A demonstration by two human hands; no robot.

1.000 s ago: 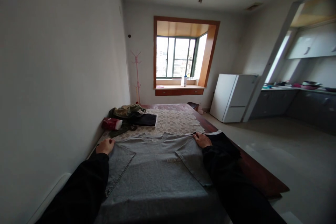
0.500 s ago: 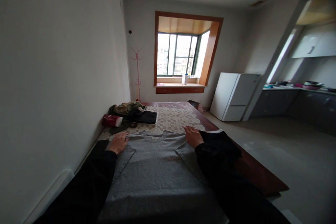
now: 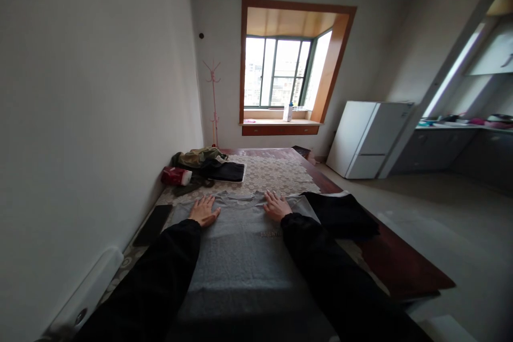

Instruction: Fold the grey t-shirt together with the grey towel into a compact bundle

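A grey T-shirt (image 3: 240, 256) lies spread on the table, its collar at the far side and small lettering on the chest. My left hand (image 3: 204, 210) rests flat on the shirt, left of the collar, fingers spread. On the other side of the collar my right hand (image 3: 276, 206) also lies flat with its fingers apart. Both black sleeves reach over the shirt and hide parts of its sides. Close to my right forearm is a pile of folded black clothing (image 3: 340, 216). A flat dark object (image 3: 153, 224) lies to the left of my left hand.
The table (image 3: 409, 262) bears a lace-patterned cloth (image 3: 276, 173). At its far left are a red-and-white packet (image 3: 176, 176), crumpled olive clothing (image 3: 196, 157) and a folded black item (image 3: 228, 172). A wall runs along the left; a white fridge (image 3: 360, 139) stands beyond, at right.
Both hands have moved inward from the shirt's shoulders to nearer the collar, with fingers now spread flat. The view has shifted slightly, uncovering more of the dark object at left.
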